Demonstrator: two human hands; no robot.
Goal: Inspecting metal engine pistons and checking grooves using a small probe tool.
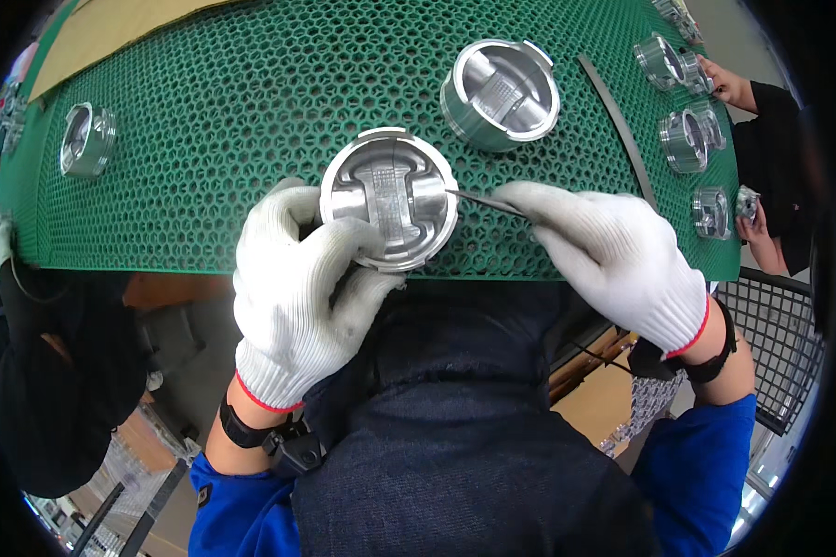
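Observation:
My left hand (306, 269), in a white knitted glove with a red cuff edge, grips a silver metal piston (390, 197) by its lower left rim. The piston's hollow underside faces up toward me. In my gloved right hand (613, 251) is a thin, dark, pointed tool (489, 200), pinched between thumb and fingers. Its tip reaches the right inner side of the piston, at the bright pin boss; whether it touches cannot be told. Just beyond, a second piston (502, 96) stands on the green mat with its hollow side up.
The green honeycomb mat (214, 111) covers the table. A lone piston (88, 139) stands at left, cardboard (111, 37) lies far left, and a grey strip (618, 125) at right. Several pistons (683, 139) stand at the right edge, where a co-worker's hands (729, 84) hold parts. Another person (56, 371) is at left.

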